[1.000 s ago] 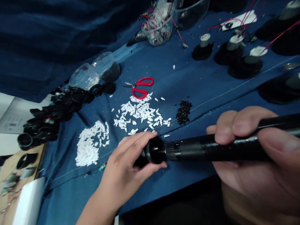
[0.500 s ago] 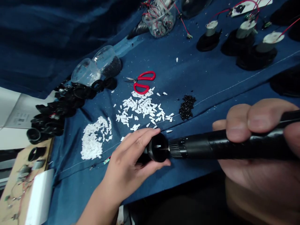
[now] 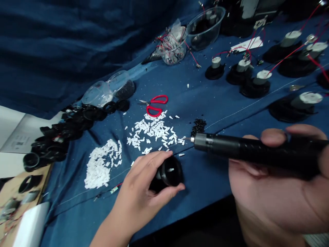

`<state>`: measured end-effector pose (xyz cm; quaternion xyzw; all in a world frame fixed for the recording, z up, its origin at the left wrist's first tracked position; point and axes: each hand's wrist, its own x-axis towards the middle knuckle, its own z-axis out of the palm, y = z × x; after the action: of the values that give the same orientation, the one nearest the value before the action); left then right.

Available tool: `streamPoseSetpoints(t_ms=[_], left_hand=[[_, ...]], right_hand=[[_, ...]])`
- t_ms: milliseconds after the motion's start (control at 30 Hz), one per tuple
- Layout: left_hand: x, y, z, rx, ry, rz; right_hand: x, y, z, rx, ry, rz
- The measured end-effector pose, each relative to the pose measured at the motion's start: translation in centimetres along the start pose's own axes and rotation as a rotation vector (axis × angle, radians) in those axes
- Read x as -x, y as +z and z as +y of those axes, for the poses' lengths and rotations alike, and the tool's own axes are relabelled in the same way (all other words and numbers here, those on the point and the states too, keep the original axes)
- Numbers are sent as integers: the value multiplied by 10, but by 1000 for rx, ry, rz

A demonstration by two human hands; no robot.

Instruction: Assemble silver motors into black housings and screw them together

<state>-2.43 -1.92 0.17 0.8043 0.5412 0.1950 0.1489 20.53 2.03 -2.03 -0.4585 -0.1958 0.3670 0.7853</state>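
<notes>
My left hand [image 3: 144, 188] is wrapped round a black cup-shaped housing [image 3: 176, 171], its open end turned to the right. A small white piece [image 3: 170, 169] shows inside it. In my right hand [image 3: 277, 181] is a black electric screwdriver [image 3: 231, 145], pointing left. Its bit stands apart from the housing, above and to the right of it, near a pile of tiny black screws [image 3: 198, 127]. Just beyond my left hand lie loose white plastic pieces [image 3: 154, 128], and a denser white heap [image 3: 99, 171] sits to their left.
Red-handled scissors [image 3: 157, 105] lie behind the white pieces. Black parts [image 3: 59, 137] line the left edge. Clear tubs [image 3: 99, 94] stand at the back left, and another tub [image 3: 172, 55] holds wired parts. Motors with red wires [image 3: 262, 77] stand on black bases at right.
The screwdriver's bit has come out of the housing and moved up toward the screw pile. My left hand keeps its hold on the housing. The camera view has shifted, showing more at the back right.
</notes>
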Motion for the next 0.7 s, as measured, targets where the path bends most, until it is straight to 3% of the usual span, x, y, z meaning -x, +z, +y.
streamPoseSetpoints(t_ms=[100, 300, 700], left_hand=[[-1, 0, 1, -10, 35, -18], [0, 1, 0, -19, 42, -19], [0, 1, 1, -27, 25, -33]], right_hand=[[3, 8, 0, -20, 33, 59], [7, 18, 7, 154, -107, 163], [7, 15, 8, 100, -68, 51]])
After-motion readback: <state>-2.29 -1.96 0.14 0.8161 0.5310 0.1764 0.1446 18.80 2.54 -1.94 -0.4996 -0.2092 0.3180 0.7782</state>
